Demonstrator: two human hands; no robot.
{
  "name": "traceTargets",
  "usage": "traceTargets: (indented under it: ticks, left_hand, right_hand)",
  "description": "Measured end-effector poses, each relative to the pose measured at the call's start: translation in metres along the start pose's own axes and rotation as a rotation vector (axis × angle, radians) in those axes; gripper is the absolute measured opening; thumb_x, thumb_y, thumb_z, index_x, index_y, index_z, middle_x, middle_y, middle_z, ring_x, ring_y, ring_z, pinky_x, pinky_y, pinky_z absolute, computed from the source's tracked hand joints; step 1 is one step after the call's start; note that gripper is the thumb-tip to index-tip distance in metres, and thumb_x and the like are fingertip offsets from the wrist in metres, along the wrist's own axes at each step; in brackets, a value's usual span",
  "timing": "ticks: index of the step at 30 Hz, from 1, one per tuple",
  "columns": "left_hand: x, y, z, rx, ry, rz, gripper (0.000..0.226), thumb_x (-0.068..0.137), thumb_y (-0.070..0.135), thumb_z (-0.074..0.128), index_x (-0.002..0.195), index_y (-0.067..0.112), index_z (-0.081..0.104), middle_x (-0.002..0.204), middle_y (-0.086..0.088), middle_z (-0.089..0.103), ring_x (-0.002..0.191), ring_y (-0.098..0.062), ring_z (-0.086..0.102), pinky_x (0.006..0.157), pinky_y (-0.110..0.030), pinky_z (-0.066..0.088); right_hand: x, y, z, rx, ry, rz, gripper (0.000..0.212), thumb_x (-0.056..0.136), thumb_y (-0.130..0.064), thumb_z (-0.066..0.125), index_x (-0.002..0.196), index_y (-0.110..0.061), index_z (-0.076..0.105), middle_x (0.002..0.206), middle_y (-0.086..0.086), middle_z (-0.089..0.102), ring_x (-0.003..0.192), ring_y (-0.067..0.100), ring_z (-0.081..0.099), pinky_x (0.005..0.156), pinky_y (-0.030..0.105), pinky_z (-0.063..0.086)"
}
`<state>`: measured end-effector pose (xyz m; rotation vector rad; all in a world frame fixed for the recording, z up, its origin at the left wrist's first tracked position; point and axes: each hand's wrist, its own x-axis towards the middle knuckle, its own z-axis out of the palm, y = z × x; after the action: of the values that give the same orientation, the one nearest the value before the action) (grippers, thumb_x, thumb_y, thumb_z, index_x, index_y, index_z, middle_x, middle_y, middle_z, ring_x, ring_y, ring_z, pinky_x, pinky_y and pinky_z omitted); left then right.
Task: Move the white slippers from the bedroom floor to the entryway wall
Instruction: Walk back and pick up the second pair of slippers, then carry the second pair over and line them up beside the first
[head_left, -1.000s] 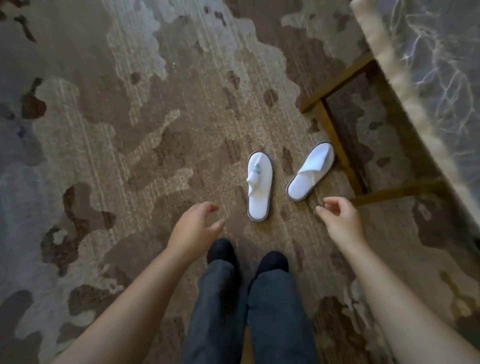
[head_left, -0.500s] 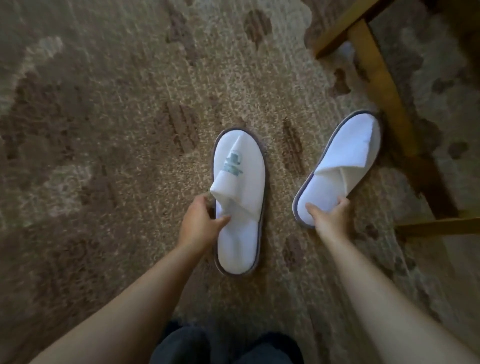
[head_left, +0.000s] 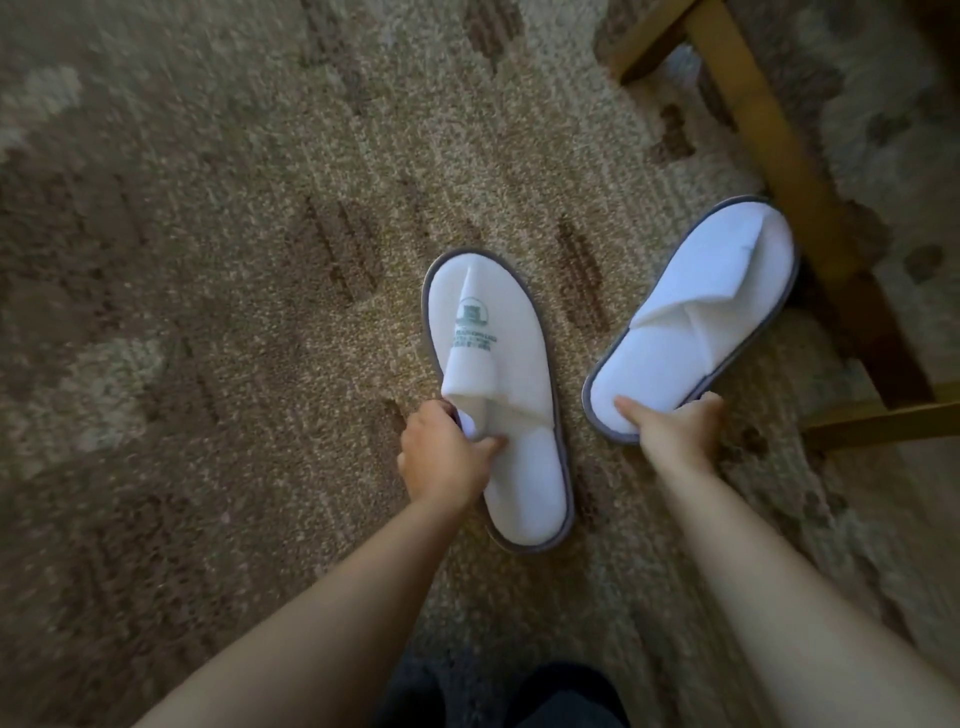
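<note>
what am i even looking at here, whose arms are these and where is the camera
There is no machine here. A person wears a wide-angle camera on the head, looking down, so the two bare arms reaching in from the bottom are their own. The floor is a brown patterned carpet. The left hand grips the side of the slipper with a printed logo, at the opening of its strap. The right hand pinches the heel end of the plain slipper, which lies angled toward a wooden furniture frame at the upper right. Whether the slippers have left the carpet I cannot tell.
</note>
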<state>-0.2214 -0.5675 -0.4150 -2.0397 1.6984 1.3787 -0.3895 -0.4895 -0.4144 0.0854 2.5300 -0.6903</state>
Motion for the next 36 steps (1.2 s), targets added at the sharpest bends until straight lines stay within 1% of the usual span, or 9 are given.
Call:
traceTargets:
  ticks: [3, 7, 10, 14, 18, 21, 27, 30, 36]
  left_hand:
    - [-0.006, -0.001, 0.008, 0.043, 0.03, 0.024, 0.059, 0.062, 0.037, 0.076, 0.104, 0.01, 0.045, 0.115, -0.01, 0.053, 0.112, -0.03, 0.048, 0.094, -0.046, 0.037]
    - [-0.008, 0.002, 0.017, 0.008, 0.061, 0.069, 0.06, 0.069, 0.027, 0.072, 0.116, 0.008, 0.041, 0.12, -0.01, 0.053, 0.116, -0.029, 0.045, 0.1, -0.041, 0.029]
    - [-0.006, 0.008, 0.02, -0.05, 0.044, 0.102, 0.044, 0.071, 0.023, 0.069, 0.107, 0.011, 0.047, 0.112, -0.009, 0.058, 0.11, -0.03, 0.048, 0.099, -0.043, 0.035]
    - [-0.012, 0.015, 0.005, -0.107, -0.009, 0.198, 0.014, 0.077, 0.018, 0.061, 0.087, 0.014, 0.051, 0.096, -0.008, 0.055, 0.092, -0.027, 0.052, 0.076, -0.037, 0.043]
    - [-0.048, 0.032, -0.046, -0.256, -0.01, 0.204, 0.013, 0.08, 0.014, 0.058, 0.084, 0.019, 0.046, 0.086, 0.001, 0.054, 0.081, -0.019, 0.051, 0.068, -0.028, 0.037]
    - [-0.094, 0.05, -0.098, -0.329, 0.021, 0.195, 0.012, 0.082, 0.016, 0.056, 0.086, 0.018, 0.044, 0.074, 0.012, 0.047, 0.077, -0.016, 0.048, 0.062, -0.023, 0.032]
    - [-0.23, 0.104, -0.221, -0.498, 0.008, 0.183, 0.016, 0.086, 0.017, 0.052, 0.097, 0.015, 0.04, 0.08, 0.009, 0.05, 0.072, -0.002, 0.05, 0.05, -0.004, 0.043]
    - [-0.297, 0.137, -0.28, -0.57, -0.036, 0.192, 0.032, 0.082, 0.01, 0.058, 0.109, 0.012, 0.041, 0.092, 0.003, 0.056, 0.081, -0.009, 0.056, 0.061, -0.016, 0.049]
    - [-0.391, 0.198, -0.358, -0.612, -0.137, 0.281, 0.051, 0.073, -0.002, 0.063, 0.115, 0.014, 0.039, 0.112, -0.008, 0.056, 0.094, -0.021, 0.058, 0.074, -0.035, 0.05]
  right_hand:
    - [0.0, 0.003, -0.005, 0.065, -0.013, 0.015, 0.073, 0.062, -0.015, 0.078, 0.12, 0.002, 0.036, 0.129, 0.021, 0.048, 0.115, 0.031, 0.049, 0.084, 0.028, 0.036]
    - [-0.005, 0.005, -0.01, 0.162, -0.033, 0.022, 0.068, 0.065, -0.012, 0.076, 0.12, -0.001, 0.037, 0.127, 0.018, 0.05, 0.101, 0.022, 0.049, 0.081, 0.028, 0.037]
    - [-0.007, 0.004, -0.014, 0.238, -0.048, 0.005, 0.061, 0.068, -0.011, 0.073, 0.118, -0.003, 0.04, 0.118, 0.014, 0.054, 0.094, 0.017, 0.05, 0.079, 0.028, 0.04]
    - [-0.021, -0.006, -0.024, 0.294, -0.075, -0.053, 0.05, 0.074, -0.011, 0.068, 0.117, -0.001, 0.046, 0.112, 0.012, 0.058, 0.092, 0.02, 0.056, 0.073, 0.028, 0.043]
    - [-0.07, -0.033, -0.057, 0.318, -0.084, -0.138, 0.038, 0.078, -0.01, 0.063, 0.112, -0.002, 0.049, 0.105, 0.012, 0.058, 0.09, 0.02, 0.056, 0.071, 0.025, 0.044]
    - [-0.117, -0.061, -0.105, 0.292, -0.097, -0.204, 0.032, 0.078, -0.012, 0.062, 0.107, -0.006, 0.049, 0.097, 0.006, 0.054, 0.084, 0.016, 0.054, 0.055, 0.012, 0.041]
    - [-0.235, -0.128, -0.222, 0.347, -0.267, -0.22, 0.029, 0.08, -0.011, 0.059, 0.101, -0.015, 0.041, 0.079, -0.012, 0.045, 0.07, 0.002, 0.047, 0.048, -0.001, 0.038]
    - [-0.289, -0.166, -0.285, 0.405, -0.297, -0.223, 0.03, 0.08, -0.013, 0.058, 0.101, -0.02, 0.039, 0.081, -0.015, 0.046, 0.072, -0.003, 0.048, 0.057, 0.01, 0.041]
    - [-0.366, -0.223, -0.39, 0.557, -0.29, -0.285, 0.031, 0.079, -0.011, 0.06, 0.102, -0.019, 0.04, 0.083, -0.016, 0.048, 0.072, -0.004, 0.05, 0.05, -0.001, 0.041]
